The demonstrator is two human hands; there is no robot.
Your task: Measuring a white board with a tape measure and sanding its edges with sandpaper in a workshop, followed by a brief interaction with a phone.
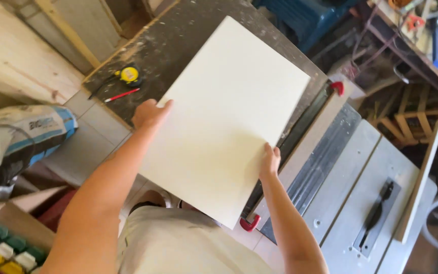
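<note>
A large white rectangular panel [229, 116] is held flat over a dark, dusty worktable [178, 45]. My left hand [149, 112] grips its left edge, thumb on top. On the opposite long edge, my right hand [269, 161] grips the panel with its fingers curled over the rim. The panel covers much of the table and hides what lies beneath it.
A yellow tape measure [129, 74] and a red pencil [121, 95] lie on the table's left part. A grey table saw [361, 203] with its blade slot and a red-handled clamp [250, 223] stands to the right. A sack [21, 137] sits at left, cluttered shelves at top right.
</note>
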